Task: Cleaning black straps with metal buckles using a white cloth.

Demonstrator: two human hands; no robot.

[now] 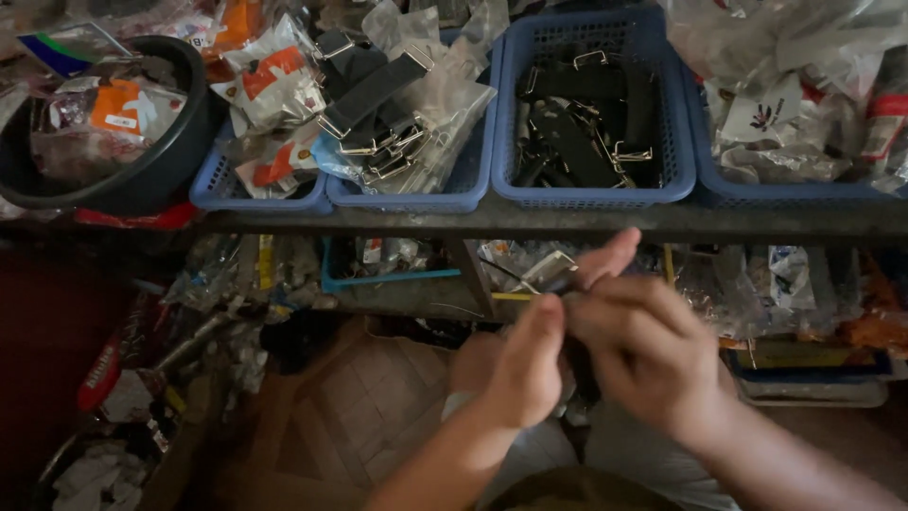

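Observation:
My left hand (pixel 522 364) and my right hand (pixel 643 336) meet in front of me, below a shelf edge. Between them they hold a black strap (pixel 579 369) with a metal buckle (pixel 549 272) sticking up at its top end. The right hand's fingers curl over the strap near the buckle; the left thumb presses against it from the left. Motion blur hides the finer grip. The strap's lower part hangs down between the hands.
A shelf (pixel 567 222) carries blue plastic baskets: one (pixel 591 194) with black straps and metal buckles, another (pixel 416 199) with bagged straps, a third (pixel 794 189) with clear packets. A black bowl (pixel 142 180) of packets sits at left. Clutter fills the lower shelf and floor.

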